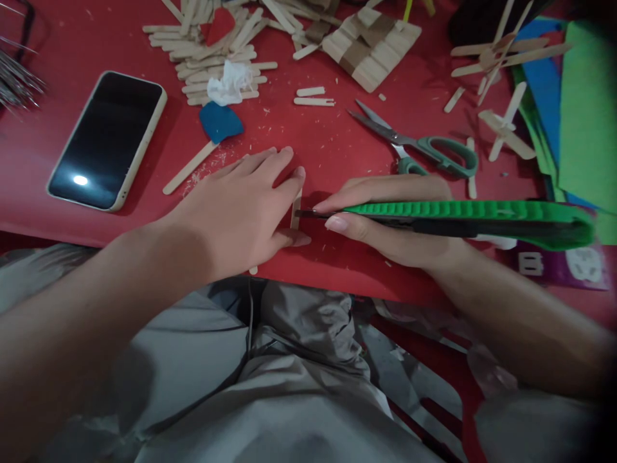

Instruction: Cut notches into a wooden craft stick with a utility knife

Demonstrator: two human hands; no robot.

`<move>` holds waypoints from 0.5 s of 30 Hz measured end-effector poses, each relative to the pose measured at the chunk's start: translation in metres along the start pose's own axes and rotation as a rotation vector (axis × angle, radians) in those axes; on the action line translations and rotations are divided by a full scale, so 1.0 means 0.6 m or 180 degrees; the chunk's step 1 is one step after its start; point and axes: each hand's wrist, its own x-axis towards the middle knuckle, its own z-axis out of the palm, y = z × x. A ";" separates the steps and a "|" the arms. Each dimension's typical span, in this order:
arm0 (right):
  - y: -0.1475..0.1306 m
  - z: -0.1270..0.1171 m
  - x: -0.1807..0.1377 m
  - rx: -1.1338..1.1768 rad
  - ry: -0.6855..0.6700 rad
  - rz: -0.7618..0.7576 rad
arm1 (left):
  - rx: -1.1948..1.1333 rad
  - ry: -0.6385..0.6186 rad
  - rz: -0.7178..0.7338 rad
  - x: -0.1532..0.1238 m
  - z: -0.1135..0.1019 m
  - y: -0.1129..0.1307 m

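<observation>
My right hand [385, 215] grips a green box cutter [472, 212], its blade pointing left. The blade tip meets a short wooden craft stick [295, 209] lying on the red table. With thumb and index finger at the two ends of that stick, my left hand [241, 206] presses it down; the other fingers rest flat on the tabletop. Part of the stick is hidden under the fingers. Beyond my left hand lies another craft stick [190, 168] beside a blue scrap [220, 122]. Scissors [395, 136] with grey-green handles lie partly spread beyond my right hand.
A phone [108, 138] lies at the left. Loose craft sticks [193, 54], a crumpled white tissue [229, 83] and a bundled stack of sticks [371, 45] are at the back. Stick assemblies [506, 132] and green paper [588, 109] occupy the right. The table edge [337, 289] is close to me.
</observation>
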 end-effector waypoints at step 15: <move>-0.002 -0.002 0.007 0.0170 -0.0127 -0.0196 | 0.0007 0.0071 0.0010 -0.001 -0.001 0.001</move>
